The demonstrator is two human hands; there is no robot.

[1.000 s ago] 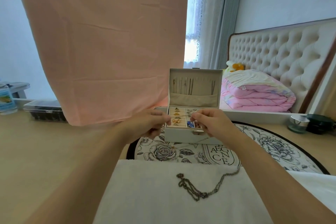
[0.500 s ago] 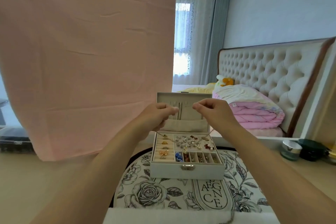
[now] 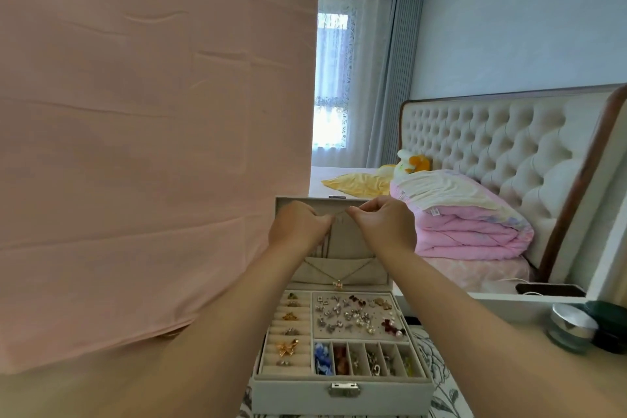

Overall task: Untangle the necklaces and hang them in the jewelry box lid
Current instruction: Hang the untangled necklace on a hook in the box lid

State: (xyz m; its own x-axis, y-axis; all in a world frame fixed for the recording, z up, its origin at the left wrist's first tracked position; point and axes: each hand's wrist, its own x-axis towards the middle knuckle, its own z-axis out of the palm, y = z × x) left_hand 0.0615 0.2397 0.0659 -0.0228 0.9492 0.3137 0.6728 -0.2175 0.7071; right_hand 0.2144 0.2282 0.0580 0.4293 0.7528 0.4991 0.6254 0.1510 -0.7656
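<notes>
Both hands are raised at the top edge of the jewelry box (image 3: 342,394) lid (image 3: 342,241). The left hand (image 3: 298,224) and right hand (image 3: 383,227) each pinch one end of a thin gold necklace (image 3: 338,284), fingers curled. The chain drops in a V across the lid pocket, its low point just above the box tray. A pink cloth (image 3: 152,146) hangs left of the box. A folded quilt (image 3: 468,231) lies behind it to the right.

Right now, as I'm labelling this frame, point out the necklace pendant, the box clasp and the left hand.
necklace pendant (image 3: 338,284): head view, the gold charm at the chain's low point
box clasp (image 3: 343,390): head view, middle of the metal plate
left hand (image 3: 298,227): head view, back of the hand
</notes>
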